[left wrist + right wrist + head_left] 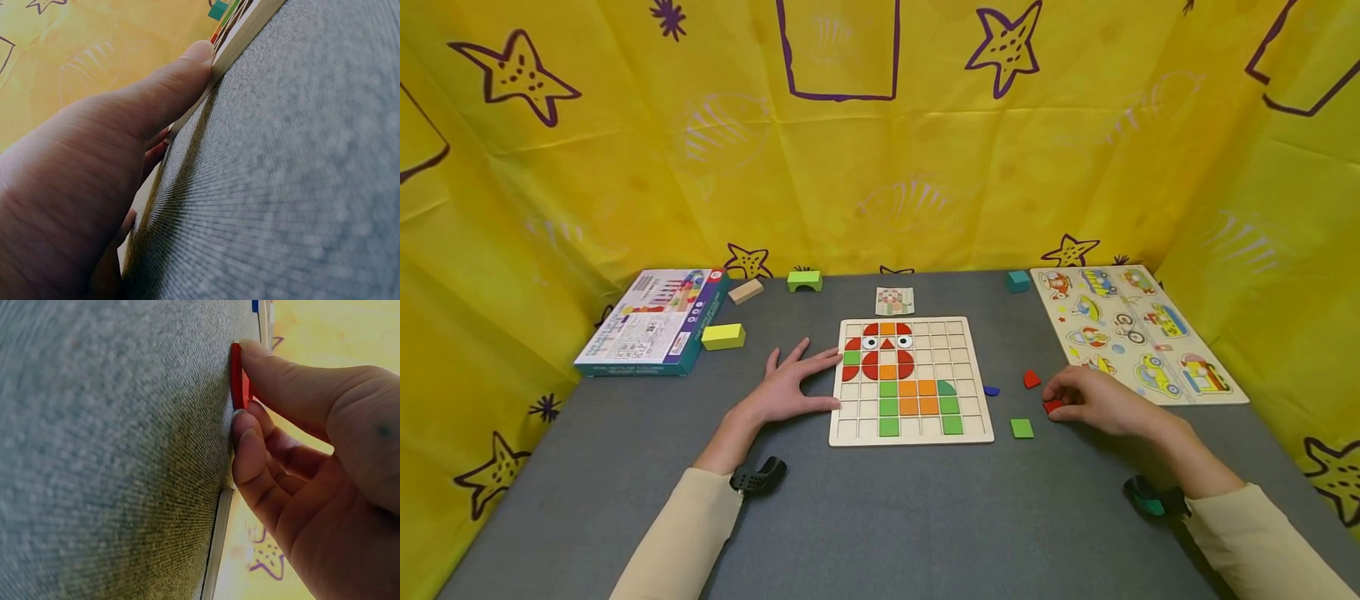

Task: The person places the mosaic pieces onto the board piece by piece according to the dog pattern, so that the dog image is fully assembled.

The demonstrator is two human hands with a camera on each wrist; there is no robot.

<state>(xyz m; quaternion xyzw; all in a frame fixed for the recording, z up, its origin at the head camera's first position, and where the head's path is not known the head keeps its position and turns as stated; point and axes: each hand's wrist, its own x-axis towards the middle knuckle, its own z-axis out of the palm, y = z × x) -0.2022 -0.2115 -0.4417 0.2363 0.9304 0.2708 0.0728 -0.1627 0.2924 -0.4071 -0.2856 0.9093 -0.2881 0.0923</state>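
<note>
A wooden grid board (865,435) lies mid-table, partly filled with red, orange and green tiles and two eye tiles. My left hand (790,385) is spread at its left side, thumb and fingertips touching the edge; the left wrist view shows the thumb (178,72) against it. To the right of the board, my right hand (1101,400) pinches a red tile (237,375) between thumb and fingers, low at the tabletop. Near that hand lie a red quarter-round tile (1032,379), a green square tile (1022,428) and a blue tile (992,391) beside the board's edge.
Behind the board lies a small pattern card (895,301). A vehicle puzzle board (1150,333) is at the right, with a teal block (1018,282) by it. At the left are a box (651,325), a yellow block (723,337), a wooden block (746,291) and a green arch block (805,281).
</note>
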